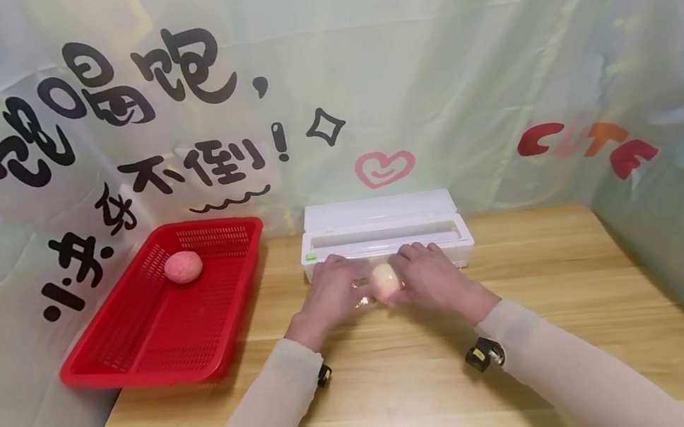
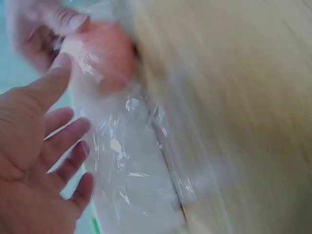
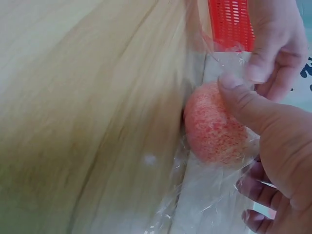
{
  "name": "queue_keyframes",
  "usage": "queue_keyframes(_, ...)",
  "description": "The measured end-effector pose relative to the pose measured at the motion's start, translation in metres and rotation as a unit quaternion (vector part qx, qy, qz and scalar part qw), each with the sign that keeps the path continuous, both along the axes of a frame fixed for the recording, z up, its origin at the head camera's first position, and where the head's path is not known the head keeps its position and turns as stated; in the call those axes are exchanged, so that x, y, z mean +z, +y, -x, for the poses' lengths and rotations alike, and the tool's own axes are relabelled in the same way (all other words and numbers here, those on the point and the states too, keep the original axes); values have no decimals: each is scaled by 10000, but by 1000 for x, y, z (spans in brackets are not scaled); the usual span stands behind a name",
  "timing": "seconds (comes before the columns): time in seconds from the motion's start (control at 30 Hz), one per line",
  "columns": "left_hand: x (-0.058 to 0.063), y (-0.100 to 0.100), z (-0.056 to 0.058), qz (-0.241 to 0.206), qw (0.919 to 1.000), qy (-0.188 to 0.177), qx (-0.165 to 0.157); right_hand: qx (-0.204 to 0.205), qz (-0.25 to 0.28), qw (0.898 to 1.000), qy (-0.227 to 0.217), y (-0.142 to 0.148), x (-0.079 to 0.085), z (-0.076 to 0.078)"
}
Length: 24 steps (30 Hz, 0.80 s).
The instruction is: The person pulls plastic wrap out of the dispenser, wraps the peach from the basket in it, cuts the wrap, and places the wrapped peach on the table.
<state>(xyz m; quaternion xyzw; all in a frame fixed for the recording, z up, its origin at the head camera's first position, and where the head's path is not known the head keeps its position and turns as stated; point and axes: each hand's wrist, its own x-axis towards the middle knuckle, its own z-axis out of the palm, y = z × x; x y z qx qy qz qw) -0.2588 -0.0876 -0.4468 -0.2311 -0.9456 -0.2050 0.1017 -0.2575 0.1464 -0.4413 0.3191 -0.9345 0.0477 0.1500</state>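
A round, pink-speckled peach (image 3: 214, 124) lies under clear cling film (image 2: 122, 151) at the front of a white cling film dispenser (image 1: 383, 233). My right hand (image 1: 435, 273) holds the peach from its right side, the thumb on top and the other fingers curled beside it, as the right wrist view shows. On the other side is my left hand (image 1: 335, 289). Its thumb tip reaches the film-covered side of the peach, while its other fingers are spread and loosely bent in the left wrist view. Loose, shiny film trails around both hands.
A red plastic basket (image 1: 162, 367) stands at the left of the wooden table (image 1: 398, 406), holding another pink peach (image 1: 183, 267). The dispenser's lid (image 1: 380, 209) is raised at the back. Printed cloth (image 1: 454, 86) hangs behind and along the sides.
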Motion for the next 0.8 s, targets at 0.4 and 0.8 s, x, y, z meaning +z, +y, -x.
queue_keyframes(0.4,0,-65,26,-2335,9511,-1211,1618,-64,259,9996,-8,5,-6,-2)
queue_keyframes(0.8,-12,-73,34,-2295,9519,-1234,1613,55,319,9994,-109,4,-7,-1)
